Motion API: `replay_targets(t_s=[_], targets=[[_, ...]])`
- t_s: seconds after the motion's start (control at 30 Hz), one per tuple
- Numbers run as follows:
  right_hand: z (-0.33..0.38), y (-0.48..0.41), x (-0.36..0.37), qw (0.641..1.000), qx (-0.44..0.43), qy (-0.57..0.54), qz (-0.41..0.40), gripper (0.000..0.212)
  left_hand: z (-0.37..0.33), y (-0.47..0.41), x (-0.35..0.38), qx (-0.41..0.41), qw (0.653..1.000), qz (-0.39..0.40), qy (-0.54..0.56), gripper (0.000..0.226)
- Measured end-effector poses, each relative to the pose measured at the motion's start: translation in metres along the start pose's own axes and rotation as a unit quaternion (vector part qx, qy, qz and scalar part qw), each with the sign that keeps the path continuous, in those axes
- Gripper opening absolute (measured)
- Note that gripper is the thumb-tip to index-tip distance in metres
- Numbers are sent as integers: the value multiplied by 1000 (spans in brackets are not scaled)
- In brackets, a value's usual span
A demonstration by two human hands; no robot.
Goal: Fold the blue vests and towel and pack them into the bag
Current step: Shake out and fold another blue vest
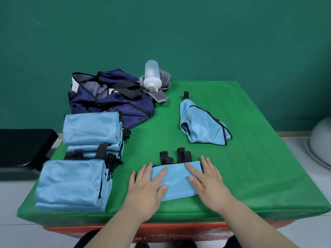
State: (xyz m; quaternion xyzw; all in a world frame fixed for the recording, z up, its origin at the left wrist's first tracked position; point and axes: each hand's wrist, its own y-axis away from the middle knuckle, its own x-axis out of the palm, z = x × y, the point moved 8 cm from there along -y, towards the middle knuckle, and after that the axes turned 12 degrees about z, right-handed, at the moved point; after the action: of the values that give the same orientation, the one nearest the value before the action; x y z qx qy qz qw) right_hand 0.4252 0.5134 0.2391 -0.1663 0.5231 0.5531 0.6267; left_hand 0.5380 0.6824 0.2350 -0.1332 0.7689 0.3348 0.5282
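A folded light-blue vest (pixel 177 179) with black straps lies near the table's front edge. My left hand (pixel 146 187) presses flat on its left side and my right hand (pixel 207 179) presses flat on its right side, fingers straight. Two stacks of folded blue vests sit at the left, one near (pixel 71 185) and one farther back (pixel 91 129). An unfolded, crumpled blue vest (pixel 202 124) lies at the right middle. The navy bag (pixel 114 99) lies open at the back left. A grey striped towel (pixel 161 86) is bunched beside the bag, under a bottle.
A translucent white bottle (pixel 152 76) rests on the towel at the back. The green table cover (pixel 250 167) has bare room at the right and front right. A black object (pixel 23 149) stands off the table's left edge.
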Motion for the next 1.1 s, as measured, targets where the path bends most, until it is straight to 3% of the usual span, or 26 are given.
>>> replay_targets(t_s=[0.13,0.27,0.4,0.57,0.67,0.83,1.1], targets=[[2,-2,-5,999,-18,-33,-10,44,7,-2,-10,14,1000,0,20,77],[3,-1,-8,997,-18,-63,-30,48,9,2,-22,24,996,-23,88,48],[6,5,-10,990,-24,-123,-63,47,4,14,-28,17,988,-58,140,41],[11,21,-30,953,-38,-279,-113,43,5,34,-43,54,940,-95,322,39],[26,26,-38,926,-54,-358,-106,44,21,50,-61,50,911,-121,391,40],[76,32,-43,871,-109,-470,-96,43,58,89,-95,33,890,-167,422,45],[175,20,-27,861,-157,-477,-83,38,144,138,-129,-8,878,-214,428,66]])
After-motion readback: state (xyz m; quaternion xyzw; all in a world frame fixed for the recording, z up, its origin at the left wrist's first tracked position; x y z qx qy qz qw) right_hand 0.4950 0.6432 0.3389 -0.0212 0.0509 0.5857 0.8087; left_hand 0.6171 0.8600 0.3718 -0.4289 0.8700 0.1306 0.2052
